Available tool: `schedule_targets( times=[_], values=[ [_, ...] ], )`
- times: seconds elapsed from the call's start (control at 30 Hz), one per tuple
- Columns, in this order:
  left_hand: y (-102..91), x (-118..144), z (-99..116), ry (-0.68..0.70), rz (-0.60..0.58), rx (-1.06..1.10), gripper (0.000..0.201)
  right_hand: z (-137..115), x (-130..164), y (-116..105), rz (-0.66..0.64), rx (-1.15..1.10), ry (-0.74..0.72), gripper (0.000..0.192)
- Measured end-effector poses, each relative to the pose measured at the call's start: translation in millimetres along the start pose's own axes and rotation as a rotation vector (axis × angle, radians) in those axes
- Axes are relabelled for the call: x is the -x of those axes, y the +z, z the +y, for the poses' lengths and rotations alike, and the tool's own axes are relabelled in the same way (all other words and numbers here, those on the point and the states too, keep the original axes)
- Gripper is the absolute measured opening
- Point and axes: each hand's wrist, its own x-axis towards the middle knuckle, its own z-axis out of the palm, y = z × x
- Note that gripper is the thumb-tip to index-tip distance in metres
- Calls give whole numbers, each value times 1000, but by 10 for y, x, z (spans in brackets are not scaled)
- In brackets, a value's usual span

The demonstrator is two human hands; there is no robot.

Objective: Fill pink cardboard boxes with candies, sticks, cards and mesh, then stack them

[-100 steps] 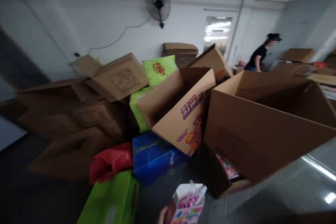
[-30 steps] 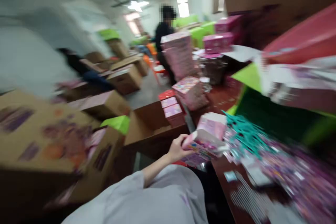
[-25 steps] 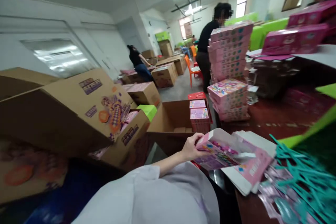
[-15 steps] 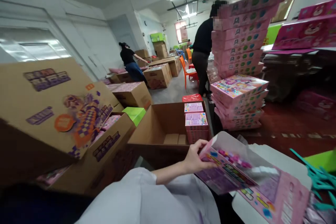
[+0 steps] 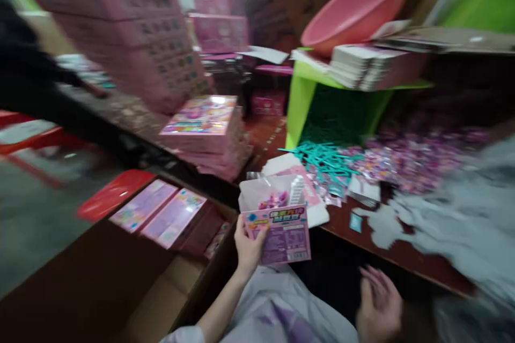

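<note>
My left hand (image 5: 249,246) is shut on the side of a pink and purple printed box (image 5: 284,238), fingers behind and thumb on the front. The box is open at the top. Pink and purple pieces (image 5: 273,201) and a white ridged piece (image 5: 296,190) show inside it. My right hand (image 5: 380,303), somewhat blurred, hovers at the lower right below the table edge, thumb apart from the fingers and nothing visible in it. Just behind the held box lies a flattened pink and white box (image 5: 317,206).
Teal sticks (image 5: 322,161) and small wrapped packets (image 5: 410,163) lie on the dark red table (image 5: 426,262). Clear plastic bags (image 5: 454,220) cover its right side. A carton (image 5: 80,289) holding purple boxes (image 5: 173,217) stands at left, beside stacked pink boxes (image 5: 205,134) and a red stool (image 5: 115,193).
The view has swung right toward the table. My left hand still holds the box, now more upright with its front facing me. My right hand has come into view.
</note>
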Motion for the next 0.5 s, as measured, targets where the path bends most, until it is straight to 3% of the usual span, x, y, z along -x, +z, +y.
schedule_targets(
  times=[0.07,0.13,0.2,0.27,0.37,0.5],
  values=[
    [152,47,61,37,-73,20,45,-228,-99,26,-87,-81,-170,47],
    [283,155,104,81,-167,36,46,-503,-244,90,-181,-143,-438,53],
    [374,296,107,96,-290,21,44,-773,-347,118,-75,-6,-740,58],
    [412,446,52,77,-399,-18,42,-974,-369,94,34,274,-969,52],
    [381,656,-125,58,-474,-49,48,-1076,-303,28,-95,594,-976,40],
    [285,828,-357,51,-456,-90,51,-961,-215,14,-252,642,-868,21]
  ],
)
